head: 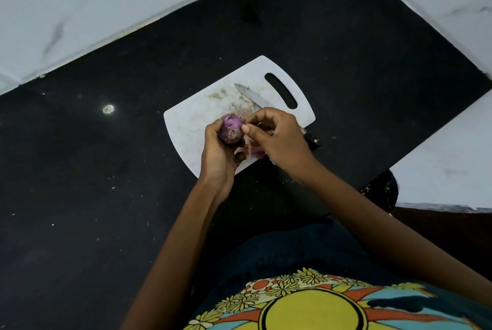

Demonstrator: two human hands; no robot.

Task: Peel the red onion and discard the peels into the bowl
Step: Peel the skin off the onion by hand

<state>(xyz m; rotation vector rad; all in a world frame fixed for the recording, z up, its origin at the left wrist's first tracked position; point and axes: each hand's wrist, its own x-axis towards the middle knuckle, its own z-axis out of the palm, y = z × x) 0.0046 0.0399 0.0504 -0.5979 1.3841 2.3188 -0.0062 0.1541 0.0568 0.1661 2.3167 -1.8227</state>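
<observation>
Black table (93,170) fills most of the frame, white marbled tile walls along the upper left and right edges. White plastic cutting board (194,122) sits centre frame, angled, handle slot toward upper right. Kitchen knife (251,95) lies on the board, blade pointing upper left, dark handle poking out from under the right wrist at the board's right edge. Left hand (217,151) has its grip wrapped around the red onion (231,127), held just above the board's lower half; purple flesh shows on top, so it looks partly peeled. Right hand (277,138) has a narrow pinch at the onion's right side, thumb and fingertips apparently on a skin flap; exact contact hard to tell. Loose peels (249,150) are piled on the board under and between the hands. No bowl in view, so the discard target is off-frame or hidden. Risks, as I judge them: right wrist is right over the knife handle, so a sideways pull could nudge the knife or bring the hand near the blade; thin skin may tear into scraps instead of one sheet; peels near the board's lower edge could spill onto the table. Room: plenty of open table at left and lower left; right side is tight, with the table edge and wall close to the board.
</observation>
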